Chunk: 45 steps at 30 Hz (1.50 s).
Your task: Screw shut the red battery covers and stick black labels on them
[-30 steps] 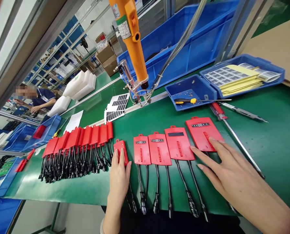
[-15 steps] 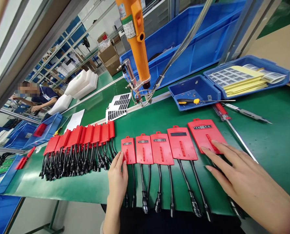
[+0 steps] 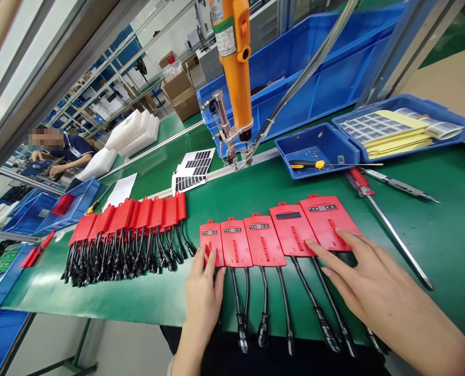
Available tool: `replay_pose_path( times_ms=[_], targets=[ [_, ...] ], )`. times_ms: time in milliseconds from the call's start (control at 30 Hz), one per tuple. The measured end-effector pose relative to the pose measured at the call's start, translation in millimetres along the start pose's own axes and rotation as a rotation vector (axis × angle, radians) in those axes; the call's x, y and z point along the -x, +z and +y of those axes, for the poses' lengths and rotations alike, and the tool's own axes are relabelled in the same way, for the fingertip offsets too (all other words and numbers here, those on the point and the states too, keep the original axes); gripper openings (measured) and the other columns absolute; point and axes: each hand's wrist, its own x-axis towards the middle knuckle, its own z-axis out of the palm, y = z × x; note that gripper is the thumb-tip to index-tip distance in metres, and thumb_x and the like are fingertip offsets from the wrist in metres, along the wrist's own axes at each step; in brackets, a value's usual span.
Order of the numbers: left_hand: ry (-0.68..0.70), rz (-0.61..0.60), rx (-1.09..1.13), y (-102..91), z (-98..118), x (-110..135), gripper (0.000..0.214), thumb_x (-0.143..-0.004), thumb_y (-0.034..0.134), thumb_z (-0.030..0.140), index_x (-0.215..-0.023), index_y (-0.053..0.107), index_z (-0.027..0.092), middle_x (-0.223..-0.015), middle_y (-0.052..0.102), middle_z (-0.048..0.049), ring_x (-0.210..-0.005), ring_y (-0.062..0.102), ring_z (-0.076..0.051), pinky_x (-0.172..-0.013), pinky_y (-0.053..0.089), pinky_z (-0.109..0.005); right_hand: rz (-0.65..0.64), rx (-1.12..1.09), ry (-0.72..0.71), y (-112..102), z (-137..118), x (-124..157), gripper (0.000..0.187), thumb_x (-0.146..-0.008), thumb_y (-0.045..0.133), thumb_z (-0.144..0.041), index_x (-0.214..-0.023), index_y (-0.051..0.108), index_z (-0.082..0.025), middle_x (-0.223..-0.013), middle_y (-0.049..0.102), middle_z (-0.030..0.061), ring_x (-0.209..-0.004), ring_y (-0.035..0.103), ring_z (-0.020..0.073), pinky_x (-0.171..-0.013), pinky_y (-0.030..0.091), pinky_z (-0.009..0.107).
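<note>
From left to right: a co-worker (image 3: 75, 149) in a dark top is seen beyond a blue bin (image 3: 88, 192), and a dense group of red cases (image 3: 122, 215) lies on the green bench (image 3: 146, 297), their black cables gathered toward the near edge. The left hand (image 3: 204, 292) rests on the lower part of the leftmost red case (image 3: 210, 233) in a separate row of 5, its fingers loosely extended and a little apart, the thumb by the case's lower right corner, clasping nothing. The 2nd case (image 3: 229, 250) and 3rd case (image 3: 258, 248) follow, face up, with printed displays at the top. Above the row hangs an orange power driver (image 3: 235, 78). The 4th case (image 3: 289, 224), its window dark, adjoins the 5th case (image 3: 322, 214). The right hand (image 3: 373, 287) has its fingers spread, 1 fingertip at the 4th case's lower right corner and another on the 5th case, gripping neither. A red-handled screwdriver (image 3: 400, 237) lies farther right, its shaft slanting toward the near edge.
</note>
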Motion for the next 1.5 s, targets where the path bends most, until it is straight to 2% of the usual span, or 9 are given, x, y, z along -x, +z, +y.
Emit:
replay_pose_path(
  times_ms=[133, 267, 533, 733, 967, 1133, 1267, 1400, 1500],
  targets=[
    [0.040, 0.039, -0.093, 1.5, 4.4, 9.9, 0.035, -0.099, 0.046, 0.020, -0.132, 0.058, 0.019, -0.141, 0.055, -0.0139, -0.131, 0.052, -0.032, -0.090, 0.059, -0.042, -0.041, 0.062, -0.024, -1.1, 1.6, 0.7, 0.050, -0.095, 0.027, -0.024, -0.117, 0.071, -0.015, -0.111, 0.051, 0.0255, -0.100, 0.058, 0.0398, -0.073, 0.056, 0.054],
    [0.070, 0.000, -0.120, 0.6, 6.6, 11.2, 0.039, -0.099, 0.047, 0.020, -0.137, 0.055, 0.022, -0.143, 0.053, -0.0136, -0.135, 0.046, -0.035, -0.093, 0.057, -0.047, -0.023, 0.099, -0.072, -2.6, 3.4, 0.3, 0.048, -0.094, 0.029, -0.019, -0.114, 0.073, -0.014, -0.113, 0.051, 0.0260, -0.097, 0.058, 0.0371, -0.071, 0.057, 0.051],
    [0.104, -0.084, -0.104, 6.1, 16.9, 6.6, 0.065, -0.094, 0.061, 0.025, -0.151, 0.033, 0.035, -0.162, 0.014, -0.0153, -0.143, 0.024, -0.049, -0.101, 0.045, -0.063, -0.027, 0.068, -0.020, 4.4, 2.0, 0.6, 0.049, -0.093, 0.030, -0.017, -0.116, 0.073, -0.016, -0.118, 0.049, 0.0285, -0.104, 0.056, 0.0449, -0.070, 0.055, 0.055],
    [0.090, -0.106, -0.101, 7.6, 19.3, 7.8, 0.066, -0.095, 0.058, 0.024, -0.153, 0.029, 0.035, -0.164, 0.007, -0.0138, -0.145, 0.018, -0.048, -0.104, 0.043, -0.064, -0.057, 0.043, -0.046, 1.8, 7.2, 8.1, 0.048, -0.092, 0.033, -0.016, -0.121, 0.071, -0.018, -0.120, 0.047, 0.0260, -0.107, 0.056, 0.0451, -0.072, 0.057, 0.057],
    [0.073, -0.123, -0.106, 5.6, 21.6, 7.7, 0.063, -0.096, 0.055, 0.023, -0.153, 0.030, 0.035, -0.164, 0.008, -0.0123, -0.146, 0.016, -0.046, -0.105, 0.043, -0.063, -0.040, 0.017, -0.057, -2.2, 3.7, 7.5, 0.048, -0.091, 0.033, -0.011, -0.117, 0.073, -0.014, -0.121, 0.044, 0.0278, -0.109, 0.054, 0.0465, -0.076, 0.056, 0.061],
    [0.066, -0.123, -0.117, 6.4, 24.0, 8.6, 0.063, -0.096, 0.055, 0.023, -0.153, 0.030, 0.035, -0.163, 0.012, -0.0141, -0.145, 0.018, -0.048, -0.104, 0.043, -0.064, -0.036, 0.047, -0.103, -5.2, 4.5, 6.0, 0.046, -0.091, 0.034, -0.014, -0.114, 0.075, -0.013, -0.120, 0.045, 0.0300, -0.107, 0.055, 0.0469, -0.070, 0.057, 0.058],
    [0.053, -0.129, -0.098, 4.9, 22.6, 9.6, 0.063, -0.096, 0.055, 0.024, -0.153, 0.029, 0.034, -0.162, 0.016, -0.0147, -0.145, 0.019, -0.047, -0.103, 0.043, -0.064, -0.005, 0.067, -0.114, -6.0, 8.4, 4.8, 0.045, -0.095, 0.032, -0.019, -0.116, 0.070, -0.011, -0.116, 0.051, 0.0266, -0.106, 0.057, 0.0426, -0.073, 0.057, 0.056],
    [0.056, -0.099, -0.010, 2.8, 6.1, 8.6, 0.064, -0.100, 0.048, 0.025, -0.156, 0.019, 0.026, -0.157, 0.033, -0.0154, -0.145, 0.028, -0.037, -0.107, 0.044, -0.057, 0.030, 0.054, -0.093, -6.5, 18.2, 1.7, 0.043, -0.099, 0.029, -0.024, -0.121, 0.059, -0.001, -0.111, 0.058, 0.0230, -0.097, 0.060, 0.0343, -0.078, 0.058, 0.051],
    [0.083, -0.049, 0.041, 1.3, -14.1, 5.0, 0.064, -0.098, 0.032, 0.006, -0.157, 0.016, 0.024, -0.153, 0.040, -0.0129, -0.141, 0.038, -0.028, -0.110, 0.044, -0.050, 0.031, 0.081, -0.093, -6.9, 26.3, -0.7, 0.041, -0.095, 0.028, -0.013, -0.119, 0.058, 0.003, -0.107, 0.059, 0.0226, -0.091, 0.060, 0.0316, -0.072, 0.058, 0.046]
  ],
)
